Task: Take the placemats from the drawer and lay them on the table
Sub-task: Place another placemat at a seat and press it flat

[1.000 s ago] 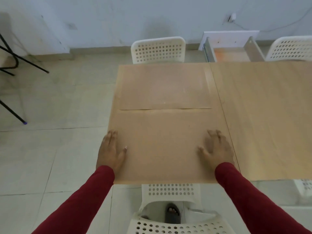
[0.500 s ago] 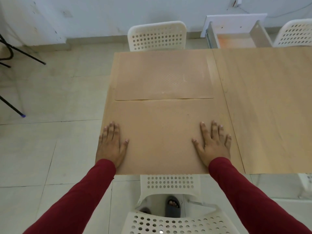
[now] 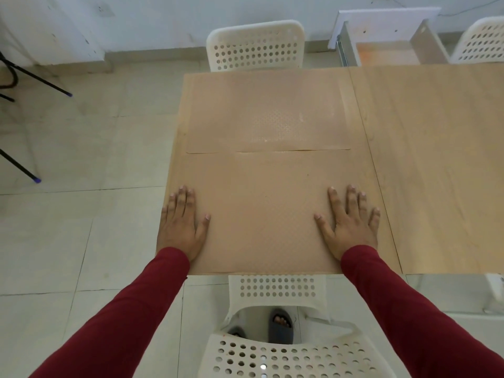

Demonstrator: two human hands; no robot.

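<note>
Pressing flat now: left hand (image 3: 181,223) and right hand (image 3: 350,223), fingers spread since a second ago, smooth the near placemat (image 3: 261,214) on the table (image 3: 436,159), touching the far placemat (image 3: 270,113). Laying looks finished; drawer (image 3: 387,47) stands open.

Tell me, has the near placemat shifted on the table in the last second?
No. The near placemat still butts against the near edge of the far placemat, as a second ago.

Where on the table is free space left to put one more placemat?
The right table section is bare, bordered by the seam and the open drawer. The left section is crowded: far placemat, near placemat, with left hand and right hand flat on it.
</note>
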